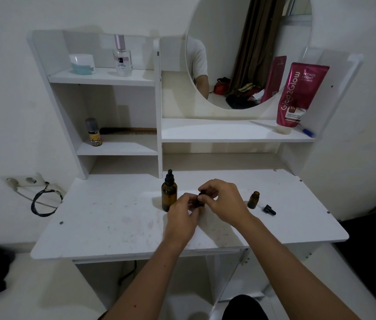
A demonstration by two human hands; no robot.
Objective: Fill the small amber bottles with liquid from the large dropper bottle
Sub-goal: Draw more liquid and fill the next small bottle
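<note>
Both forearms reach in from the lower edge and meet over the middle of the white tabletop (113, 218). The left hand (182, 215) curls its fingers round the body of a small amber bottle (199, 202), largely hidden between the hands. The right hand (222, 200) arches over it from above, fingertips pinching the black cap at its top. Whether the bottle's base touches the surface cannot be told.

The large dropper bottle (169, 192) stands upright just beside the left hand, black dropper in place. A second small amber bottle (253, 199) stands uncapped to the right, near the right wrist, with its dropper cap (269, 209) lying on its side just beside it.

Open surface lies to the left and along the front edge — stained and scuffed. The right edge sits well apart from the loose dropper.

On the shelf (217, 132) a pink tube (297, 95) reads "Glad2Glow", "RETINOL BRIGHT" and "10x"; smaller print is illegible.
</note>
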